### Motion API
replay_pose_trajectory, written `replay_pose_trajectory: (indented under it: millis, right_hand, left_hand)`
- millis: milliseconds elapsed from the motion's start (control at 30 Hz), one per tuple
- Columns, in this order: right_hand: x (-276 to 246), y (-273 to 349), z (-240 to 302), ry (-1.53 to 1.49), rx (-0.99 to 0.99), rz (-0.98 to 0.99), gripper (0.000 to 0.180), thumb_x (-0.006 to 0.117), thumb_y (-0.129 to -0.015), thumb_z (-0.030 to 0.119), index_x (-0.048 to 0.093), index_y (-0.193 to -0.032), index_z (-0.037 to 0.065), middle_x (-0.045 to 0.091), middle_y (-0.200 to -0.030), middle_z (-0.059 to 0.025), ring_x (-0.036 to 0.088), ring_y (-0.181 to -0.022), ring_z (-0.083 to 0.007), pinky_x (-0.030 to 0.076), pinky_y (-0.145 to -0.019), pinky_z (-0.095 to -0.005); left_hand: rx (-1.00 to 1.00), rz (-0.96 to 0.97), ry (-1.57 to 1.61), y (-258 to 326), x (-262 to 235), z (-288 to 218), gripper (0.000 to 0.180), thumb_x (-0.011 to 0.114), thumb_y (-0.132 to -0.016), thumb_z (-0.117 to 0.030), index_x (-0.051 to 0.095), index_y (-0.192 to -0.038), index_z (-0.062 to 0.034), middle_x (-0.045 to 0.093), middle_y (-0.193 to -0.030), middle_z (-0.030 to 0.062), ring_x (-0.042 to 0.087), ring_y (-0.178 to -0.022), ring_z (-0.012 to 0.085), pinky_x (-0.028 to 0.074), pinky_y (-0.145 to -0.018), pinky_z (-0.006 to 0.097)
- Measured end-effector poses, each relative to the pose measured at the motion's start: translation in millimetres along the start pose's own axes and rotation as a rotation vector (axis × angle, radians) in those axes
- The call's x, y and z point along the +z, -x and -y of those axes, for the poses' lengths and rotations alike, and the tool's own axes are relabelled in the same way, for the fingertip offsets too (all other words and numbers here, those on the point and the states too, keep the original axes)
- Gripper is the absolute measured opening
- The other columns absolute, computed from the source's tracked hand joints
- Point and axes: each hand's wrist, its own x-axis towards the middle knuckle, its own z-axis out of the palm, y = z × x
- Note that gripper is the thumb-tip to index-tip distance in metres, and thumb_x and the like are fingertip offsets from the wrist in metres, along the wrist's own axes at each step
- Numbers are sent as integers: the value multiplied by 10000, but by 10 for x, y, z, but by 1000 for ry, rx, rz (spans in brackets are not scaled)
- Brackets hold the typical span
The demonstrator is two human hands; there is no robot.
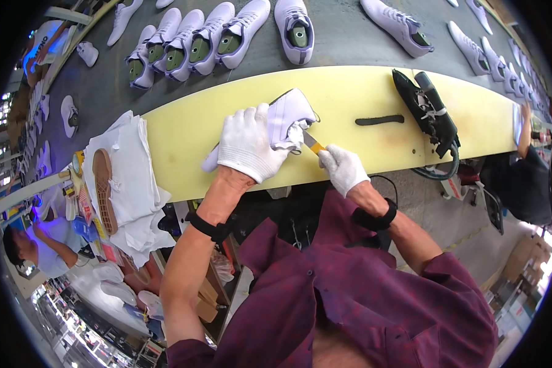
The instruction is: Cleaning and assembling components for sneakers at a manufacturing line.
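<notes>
Yellow bench (184, 135) beneath shoe (286, 113): left hand (246, 142), fingers clamped over it, presumably steadying it; right hand (343, 168), fingers clamped on blade tool (313, 142) beside it

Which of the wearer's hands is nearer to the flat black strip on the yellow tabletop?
Right. The right hand, gripping a yellow tool, is below and left of the black strip; the left hand, holding a lavender shoe, is farther left.

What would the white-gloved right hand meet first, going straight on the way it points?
Probably the pale lilac shoe, at its crumpled white material: the yellow-handled metal blade in the right hand aims there; depth is unclear.
</notes>
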Motion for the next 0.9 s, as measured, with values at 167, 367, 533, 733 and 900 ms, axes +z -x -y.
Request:
replay_pose_trajectory:
  millis: [167, 367, 533, 733, 900]
  right_hand:
    - [52, -171, -1, -50, -49, 24, 360, 560, -1089, 295, 658, -908, -1, 656, -739, -217, 663, -688, -391, 522, -677, -439]
    - [-99, -439, 75, 26, -117, 158, 373, 562, -1089, 297, 651, -901, -13, 645, -715, -212, 656, -656, -366, 515, -658, -432]
    - [68, -556, 137, -49, -185, 162, 398, 549, -1098, 323, 640, -873, 8, 592, -665, -115, 572, -598, -201, 482, -611, -359]
    - [260, -469, 61, -169, -94, 76, 404, 551, -1091, 345, 675, -925, -2, 669, -744, -185, 668, -673, -322, 517, -664, -413]
    - [145, -473, 46, -169, -110, 86, 424, 540, -1095, 358, 667, -901, 4, 657, -728, -178, 639, -649, -303, 514, -663, -406]
  left_hand:
    - [21, -98, 11, -19, 51, 80, 809, 843, -774, -488, 545, -1310, 40, 646, -1041, 191, 636, -954, 368, 495, -857, 457]
    - [38, -84, 42, -77, -9, 137, 697, 850, -772, -449, 591, -1231, 8, 650, -1026, 171, 640, -942, 368, 504, -843, 455]
    - [59, 36, 75, -132, -52, 167, 579, 839, -785, -389, 622, -1200, -48, 648, -1028, 139, 646, -961, 348, 501, -860, 463]
    - [44, -7, 64, -111, -36, 127, 657, 838, -794, -406, 595, -1274, -28, 654, -1058, 168, 643, -986, 365, 493, -883, 464]
    - [45, 116, 27, -139, -89, 135, 775, 852, -786, -455, 556, -1336, 3, 662, -1089, 197, 647, -1010, 379, 491, -908, 488]
